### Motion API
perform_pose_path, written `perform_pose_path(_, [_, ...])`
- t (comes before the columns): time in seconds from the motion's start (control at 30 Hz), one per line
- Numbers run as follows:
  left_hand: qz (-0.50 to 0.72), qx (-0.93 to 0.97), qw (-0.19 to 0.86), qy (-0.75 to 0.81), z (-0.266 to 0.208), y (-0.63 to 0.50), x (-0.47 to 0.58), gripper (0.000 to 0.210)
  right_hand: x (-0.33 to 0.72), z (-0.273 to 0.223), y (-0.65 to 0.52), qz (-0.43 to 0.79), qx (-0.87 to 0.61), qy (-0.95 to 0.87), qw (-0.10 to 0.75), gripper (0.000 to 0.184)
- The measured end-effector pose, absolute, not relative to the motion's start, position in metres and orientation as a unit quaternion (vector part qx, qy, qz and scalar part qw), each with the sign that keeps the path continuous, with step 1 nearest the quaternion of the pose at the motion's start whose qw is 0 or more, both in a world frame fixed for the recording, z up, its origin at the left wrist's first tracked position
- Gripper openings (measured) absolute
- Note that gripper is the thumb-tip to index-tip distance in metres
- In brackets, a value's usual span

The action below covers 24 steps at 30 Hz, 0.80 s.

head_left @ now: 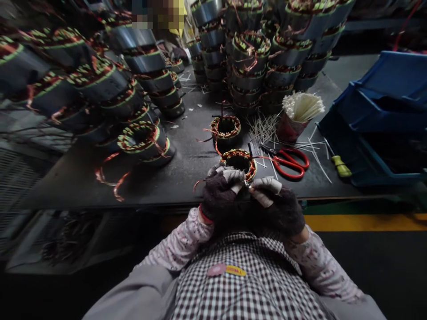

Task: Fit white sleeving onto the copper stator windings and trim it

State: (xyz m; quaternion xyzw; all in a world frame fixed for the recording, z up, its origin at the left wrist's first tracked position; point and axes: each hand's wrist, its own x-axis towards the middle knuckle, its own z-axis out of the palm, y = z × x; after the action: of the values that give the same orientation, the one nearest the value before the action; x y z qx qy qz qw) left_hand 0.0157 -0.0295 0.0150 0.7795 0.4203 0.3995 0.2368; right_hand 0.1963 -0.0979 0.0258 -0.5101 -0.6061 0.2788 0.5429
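Note:
A wound motor stator [255, 169], a ring with copper wire and green edging, stands at the table's front edge. My left hand [222, 191], in a dark fingerless glove with pale wrapped fingertips, is closed against its near left rim. Beside it my right hand [280, 202], gloved and wrapped alike, pinches with thumb and finger at the near right of the ring. A small pale bit shows between the two sets of fingertips; what each hand grips there is too small to make out. Behind stands a second stator [227, 138] with orange lead wires.
Stacked stators [247, 82] fill the back and left. Red-handled scissors [292, 163] lie to the right, near scattered white strips [263, 129] and a cup [289, 129] of more strips. A yellow-handled screwdriver [340, 166] lies by blue bins [370, 171].

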Motion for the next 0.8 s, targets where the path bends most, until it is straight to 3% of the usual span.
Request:
perform_pose_path(0.3, [0.355, 0.807, 0.235, 0.410, 0.018, -0.027, 0.010, 0.012, 0.191, 0.022, -0.083, 0.204, -0.580, -0.642, 0.458, 0.014])
perform_pose_path(0.5, [0.378, 0.793, 0.261, 0.399, 0.019, -0.027, 0.009, 0.017, 0.189, 0.038, -0.082, 0.092, -0.512, -0.707, 0.479, 0.018])
perform_pose_path(0.63, [0.368, 0.811, 0.217, 0.399, 0.016, -0.027, 0.010, 0.020, 0.185, 0.050, -0.089, 0.136, -0.472, -0.706, 0.509, 0.019])
perform_pose_path(0.8, [0.359, 0.840, 0.140, 0.382, 0.008, -0.023, 0.003, 0.025, 0.198, 0.026, -0.105, 0.270, -0.495, -0.644, 0.517, 0.010])
